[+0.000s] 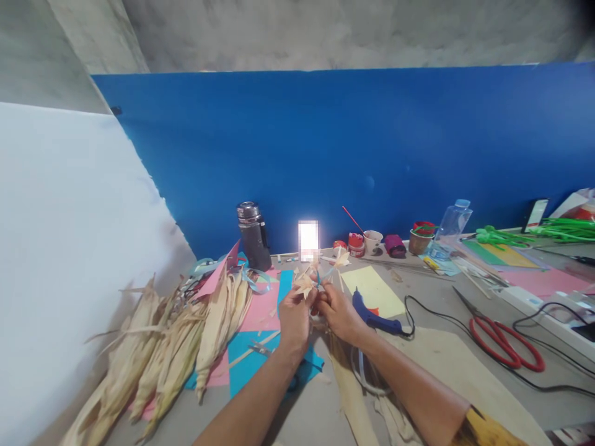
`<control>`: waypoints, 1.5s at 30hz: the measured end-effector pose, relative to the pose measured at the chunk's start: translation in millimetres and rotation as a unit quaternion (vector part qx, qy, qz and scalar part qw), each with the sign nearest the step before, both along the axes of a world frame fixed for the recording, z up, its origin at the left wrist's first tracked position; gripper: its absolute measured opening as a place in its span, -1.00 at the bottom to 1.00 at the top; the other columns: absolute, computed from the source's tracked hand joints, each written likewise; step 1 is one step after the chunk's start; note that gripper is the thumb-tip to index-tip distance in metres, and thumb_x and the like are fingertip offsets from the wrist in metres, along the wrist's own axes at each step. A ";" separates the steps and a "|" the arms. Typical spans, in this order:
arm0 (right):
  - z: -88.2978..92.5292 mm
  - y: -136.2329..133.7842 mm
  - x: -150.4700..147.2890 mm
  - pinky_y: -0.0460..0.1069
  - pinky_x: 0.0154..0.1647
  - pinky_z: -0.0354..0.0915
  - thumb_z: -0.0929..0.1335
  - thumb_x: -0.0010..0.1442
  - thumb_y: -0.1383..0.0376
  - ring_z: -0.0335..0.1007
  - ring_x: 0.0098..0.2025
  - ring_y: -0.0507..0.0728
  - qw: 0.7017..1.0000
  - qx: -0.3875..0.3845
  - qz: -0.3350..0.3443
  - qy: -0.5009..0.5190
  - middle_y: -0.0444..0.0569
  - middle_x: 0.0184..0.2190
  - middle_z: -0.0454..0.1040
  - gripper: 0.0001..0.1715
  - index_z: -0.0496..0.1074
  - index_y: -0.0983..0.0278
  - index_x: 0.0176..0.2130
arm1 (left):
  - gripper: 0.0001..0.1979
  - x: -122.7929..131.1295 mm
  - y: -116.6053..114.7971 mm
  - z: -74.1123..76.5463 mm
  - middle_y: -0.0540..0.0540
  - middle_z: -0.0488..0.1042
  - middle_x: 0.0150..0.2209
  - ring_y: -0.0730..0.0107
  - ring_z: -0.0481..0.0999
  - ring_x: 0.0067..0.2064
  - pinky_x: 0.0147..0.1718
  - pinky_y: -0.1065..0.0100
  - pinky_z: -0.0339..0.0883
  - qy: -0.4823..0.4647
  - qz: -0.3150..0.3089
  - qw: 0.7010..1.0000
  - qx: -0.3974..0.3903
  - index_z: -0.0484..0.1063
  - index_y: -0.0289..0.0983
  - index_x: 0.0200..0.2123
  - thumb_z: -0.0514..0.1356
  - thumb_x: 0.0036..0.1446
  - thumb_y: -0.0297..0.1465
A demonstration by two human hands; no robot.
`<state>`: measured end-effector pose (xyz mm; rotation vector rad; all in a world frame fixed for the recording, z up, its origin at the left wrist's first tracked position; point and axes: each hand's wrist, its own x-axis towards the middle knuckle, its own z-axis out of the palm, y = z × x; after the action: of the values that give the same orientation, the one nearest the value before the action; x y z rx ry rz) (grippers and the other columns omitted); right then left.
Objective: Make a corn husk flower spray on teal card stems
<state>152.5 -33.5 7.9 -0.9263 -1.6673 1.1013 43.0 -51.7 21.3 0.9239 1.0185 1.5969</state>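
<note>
Both hands meet above the table's middle. My left hand (294,316) is closed, pinching a small bundle of dried corn-husk pieces (305,283). My right hand (338,311) is closed too, fingers pinched on the same husk bundle where a thin light-blue ribbon (324,274) loops around it. Under the hands lie blue and pink paper sheets (260,365) and a small pair of scissors (259,349).
A heap of dried corn husks (171,347) lies at the left. A blue glue gun (375,317) with black cord, red-handled scissors (504,342), a dark flask (253,235), paint pots (357,244), a plastic bottle (449,232) and yellow paper (372,290) surround them. A blue wall (372,148) stands behind.
</note>
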 end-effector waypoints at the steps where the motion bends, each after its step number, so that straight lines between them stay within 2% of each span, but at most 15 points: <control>1: -0.1 0.0 0.4 -0.05 -0.38 0.25 0.25 0.19 0.32 0.33 -0.45 0.05 1.000 0.002 0.003 0.004 -0.16 -0.52 0.42 -0.64 0.29 0.31 0.00 | -0.64 -0.2 -0.5 0.3 0.06 0.36 -0.57 0.56 0.23 -0.56 -0.56 0.46 0.16 0.008 0.000 1.000 0.001 0.46 -0.34 -0.49 0.40 -0.17 -0.15; 6: 1.5 -1.1 0.7 -0.05 -0.38 0.25 0.23 0.16 0.38 0.33 -0.44 0.05 1.000 0.004 0.009 0.013 -0.16 -0.50 0.40 -0.49 0.27 0.29 0.12 | -0.67 -0.8 -0.5 -2.0 0.05 0.36 -0.56 0.55 0.23 -0.54 -0.53 0.45 0.16 0.017 0.000 1.000 0.010 0.48 -0.34 -0.51 0.40 -0.15 -0.18; 11: -0.1 0.5 0.5 -0.06 -0.35 0.26 0.25 0.16 0.39 0.34 -0.42 0.04 1.000 -0.001 0.009 0.010 -0.17 -0.50 0.41 -0.42 0.24 0.28 0.18 | -0.68 -2.4 3.3 -10.5 0.02 0.40 -0.55 0.51 0.27 -0.50 -0.50 0.45 0.18 0.035 0.013 0.999 0.008 0.51 -0.35 -0.48 0.39 -0.13 -0.18; 18: -2.1 3.0 2.3 -0.06 -0.32 0.26 0.25 0.22 0.33 0.35 -0.42 0.04 1.000 -0.007 -0.009 -0.016 -0.19 -0.52 0.42 -0.48 0.21 0.33 0.16 | -0.71 -4.3 7.7 -16.7 0.01 0.44 -0.54 0.46 0.34 -0.48 -0.44 0.43 0.24 0.035 0.025 0.999 -0.003 0.52 -0.33 -0.48 0.39 -0.14 -0.21; 24: 1.5 4.6 3.0 -0.07 -0.34 0.24 0.24 0.20 0.38 0.32 -0.45 0.02 0.999 -0.007 -0.013 -0.030 -0.21 -0.54 0.40 -0.47 0.21 0.32 0.17 | -0.72 -3.6 7.6 -21.5 0.03 0.42 -0.56 0.47 0.35 -0.48 -0.43 0.43 0.23 0.039 0.008 0.999 0.002 0.48 -0.32 -0.53 0.37 -0.10 -0.22; 28: -1.0 5.3 2.4 -0.07 -0.35 0.25 0.23 0.20 0.38 0.32 -0.45 0.03 0.998 -0.001 -0.028 -0.050 -0.21 -0.55 0.39 -0.51 0.25 0.32 0.14 | -0.75 -1.2 7.0 -25.1 0.01 0.43 -0.55 0.47 0.36 -0.48 -0.43 0.42 0.24 0.060 0.004 0.998 -0.003 0.48 -0.33 -0.50 0.32 -0.04 -0.24; 31: -2.8 4.3 1.3 -0.06 -0.33 0.29 0.24 0.19 0.37 0.37 -0.44 0.04 0.998 -0.012 -0.031 -0.049 -0.19 -0.52 0.43 -0.48 0.23 0.32 0.15 | -0.77 -4.5 9.9 -22.0 -0.03 0.49 -0.50 0.41 0.42 -0.44 -0.40 0.39 0.28 0.065 0.004 0.998 -0.013 0.49 -0.33 -0.45 0.31 -0.03 -0.25; 34: -5.2 4.0 1.0 -0.04 -0.27 0.36 0.26 0.16 0.36 0.44 -0.38 0.04 0.999 -0.035 -0.016 -0.018 -0.09 -0.29 0.53 -0.41 0.20 0.27 0.19 | -0.76 -17.8 17.8 -13.9 -0.10 0.56 -0.41 0.33 0.49 -0.36 -0.31 0.35 0.32 0.097 0.064 0.993 -0.020 0.52 -0.33 -0.40 0.29 -0.02 -0.24; 36: -6.8 4.8 1.7 -0.02 -0.25 0.38 0.28 0.15 0.33 0.47 -0.34 0.06 0.999 -0.039 -0.019 -0.020 -0.02 -0.19 0.55 -0.46 0.27 0.27 0.14 | -0.76 -30.7 24.2 -7.5 -0.11 0.57 -0.40 0.30 0.50 -0.33 -0.28 0.34 0.32 0.143 0.125 0.982 -0.004 0.52 -0.32 -0.38 0.29 -0.02 -0.24; 40: -6.2 7.1 4.7 0.03 -0.20 0.37 0.30 0.15 0.27 0.49 -0.24 0.16 0.994 -0.013 -0.048 -0.093 0.03 -0.25 0.58 -0.66 0.47 0.30 -0.08 | -0.76 -53.5 33.0 2.2 -0.09 0.56 -0.42 0.28 0.52 -0.33 -0.28 0.35 0.32 0.189 0.199 0.960 0.050 0.52 -0.30 -0.37 0.28 -0.01 -0.22; 45: -1.5 6.7 8.3 0.00 -0.16 0.31 0.26 0.17 0.32 0.49 -0.24 0.15 0.986 0.042 -0.047 -0.157 -0.02 -0.32 0.60 -0.70 0.52 0.28 -0.16 | -0.75 -62.8 36.7 3.1 -0.10 0.57 -0.41 0.27 0.52 -0.30 -0.25 0.33 0.32 0.183 0.196 0.962 0.055 0.52 -0.29 -0.38 0.28 -0.01 -0.21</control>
<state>160.8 -26.8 6.4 -1.1573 -1.8859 0.8460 -19.8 -15.0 24.4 1.1764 1.4521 1.8639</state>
